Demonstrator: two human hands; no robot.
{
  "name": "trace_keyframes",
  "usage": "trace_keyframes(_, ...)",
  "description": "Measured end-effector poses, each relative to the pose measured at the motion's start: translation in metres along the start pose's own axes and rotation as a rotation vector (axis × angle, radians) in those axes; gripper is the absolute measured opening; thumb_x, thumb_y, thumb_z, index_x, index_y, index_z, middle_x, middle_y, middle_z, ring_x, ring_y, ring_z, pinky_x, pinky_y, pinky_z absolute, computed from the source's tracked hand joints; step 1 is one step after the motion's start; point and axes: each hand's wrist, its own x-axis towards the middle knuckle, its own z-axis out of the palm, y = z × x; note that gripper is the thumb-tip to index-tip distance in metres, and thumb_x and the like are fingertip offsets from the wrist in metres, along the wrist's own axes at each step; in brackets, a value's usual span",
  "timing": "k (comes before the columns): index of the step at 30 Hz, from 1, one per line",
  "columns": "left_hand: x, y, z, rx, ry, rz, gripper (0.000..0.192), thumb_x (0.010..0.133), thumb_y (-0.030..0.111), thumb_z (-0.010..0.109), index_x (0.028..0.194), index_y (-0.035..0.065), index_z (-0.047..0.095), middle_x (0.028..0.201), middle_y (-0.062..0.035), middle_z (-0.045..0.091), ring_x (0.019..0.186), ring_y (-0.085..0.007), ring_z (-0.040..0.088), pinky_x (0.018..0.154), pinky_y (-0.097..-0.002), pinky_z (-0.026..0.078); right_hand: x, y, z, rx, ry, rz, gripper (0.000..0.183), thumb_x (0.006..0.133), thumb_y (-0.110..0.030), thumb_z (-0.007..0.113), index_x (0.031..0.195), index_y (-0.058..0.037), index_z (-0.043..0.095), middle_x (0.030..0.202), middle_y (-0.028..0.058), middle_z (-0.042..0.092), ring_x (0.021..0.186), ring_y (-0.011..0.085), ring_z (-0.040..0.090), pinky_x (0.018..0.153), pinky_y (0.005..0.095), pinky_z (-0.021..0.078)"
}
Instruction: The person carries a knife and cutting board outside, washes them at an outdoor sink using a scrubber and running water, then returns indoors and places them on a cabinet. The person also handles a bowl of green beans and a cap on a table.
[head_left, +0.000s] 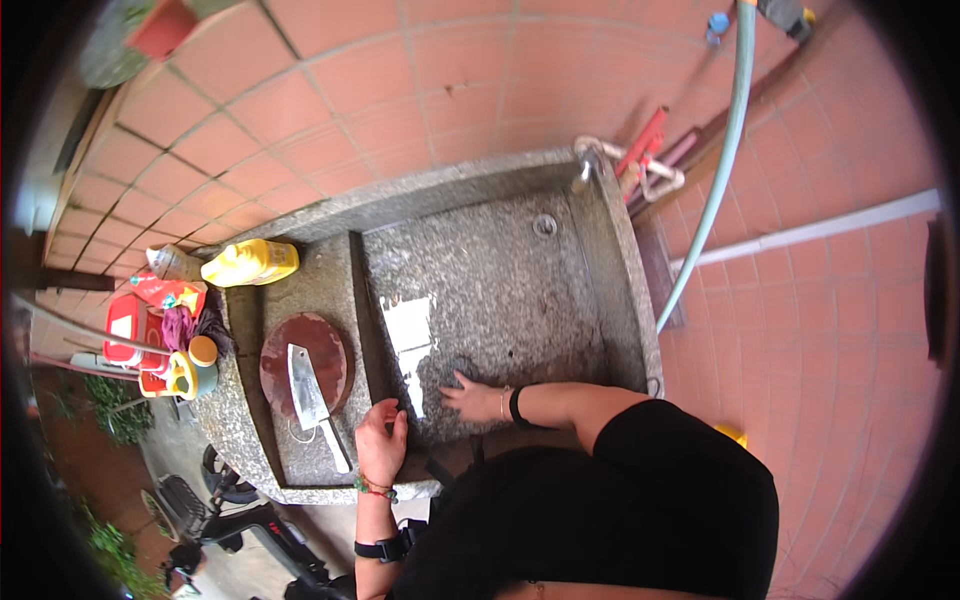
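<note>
My right hand (478, 400) reaches down into the wide basin of a stone sink (495, 277), fingers spread over its wet floor. A small dark round patch (465, 366) lies by its fingertips; I cannot tell what it is. Loosely curled and with nothing visible in it, my left hand (381, 444) is at the near end of the divider (360, 300) between the basin and a shallower compartment. In that compartment, left of this hand, a kitchen cleaver (304, 386) with a pale handle rests across a round reddish-brown chopping board (330, 337). The handle points towards me.
A yellow plastic bottle (255, 262) lies at the sink's back left. Red and yellow containers (126, 328) and bags (169, 291) crowd the left side. A tap (586, 171) and drain (544, 225) are at the far right corner. A pale hose (724, 172) hangs beyond; a scooter (255, 525) stands lower left.
</note>
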Motion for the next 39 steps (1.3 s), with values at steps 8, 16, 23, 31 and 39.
trace_keyframes(8, -0.010, -0.006, -0.001, 0.083, -0.087, -0.061, 0.017, 0.081, 0.005, 0.062, 0.097, -0.0008, 0.060, 0.077, -0.0139, 0.064, 0.069, -0.0235, 0.065, 0.065, -0.0327, 0.052, -0.074, 0.151, -0.020, -0.037, 0.204, 0.519, 0.041, 0.083, -0.008, 0.050, 0.120, -0.0259, 0.055, 0.140, 0.0030, 0.037, 0.135, 0.0233, 0.025, 0.105, 0.0558, 0.0268)
trace_keyframes(16, -0.006, -0.005, 0.006, -0.006, -0.083, -0.047, 0.017, 0.081, 0.005, 0.062, 0.097, -0.0008, 0.059, 0.078, -0.0141, 0.065, 0.070, -0.0243, 0.065, 0.065, -0.0326, 0.052, -0.099, 0.144, -0.075, 0.040, 0.319, 0.782, 0.021, 0.077, -0.006, 0.052, 0.098, -0.0090, 0.051, 0.104, 0.0136, 0.047, 0.101, 0.0309, 0.046, 0.075, 0.0480, 0.0413)
trace_keyframes(23, 0.001, 0.003, 0.008, 0.027, -0.127, -0.075, 0.017, 0.083, 0.007, 0.061, 0.099, 0.0003, 0.060, 0.078, -0.0125, 0.065, 0.071, -0.0216, 0.066, 0.067, -0.0310, 0.053, -0.149, 0.023, 0.048, 0.300, -0.132, 0.036, 0.017, 0.081, -0.021, 0.050, 0.094, -0.0124, 0.057, 0.100, 0.0123, 0.047, 0.100, 0.0285, 0.046, 0.072, 0.0508, 0.0432)
trace_keyframes(31, 0.006, -0.007, 0.015, -0.008, -0.132, -0.107, 0.017, 0.083, 0.006, 0.061, 0.098, -0.0012, 0.060, 0.079, -0.0137, 0.065, 0.071, -0.0235, 0.066, 0.066, -0.0318, 0.052, -0.150, 0.205, -0.004, 0.189, 0.087, 0.779, 0.023, 0.083, -0.009, 0.048, 0.105, -0.0109, 0.055, 0.111, 0.0161, 0.046, 0.111, 0.0337, 0.043, 0.084, 0.0554, 0.0414)
trace_keyframes(39, 0.013, -0.001, 0.017, -0.003, -0.132, -0.061, 0.017, 0.083, 0.008, 0.061, 0.099, -0.0012, 0.060, 0.082, -0.0151, 0.065, 0.072, -0.0250, 0.066, 0.066, -0.0327, 0.052, -0.158, 0.140, -0.047, 0.224, 0.028, 0.730, 0.035, 0.071, -0.008, 0.062, 0.103, -0.0030, 0.050, 0.105, 0.0197, 0.049, 0.102, 0.0369, 0.047, 0.075, 0.0544, 0.0449)
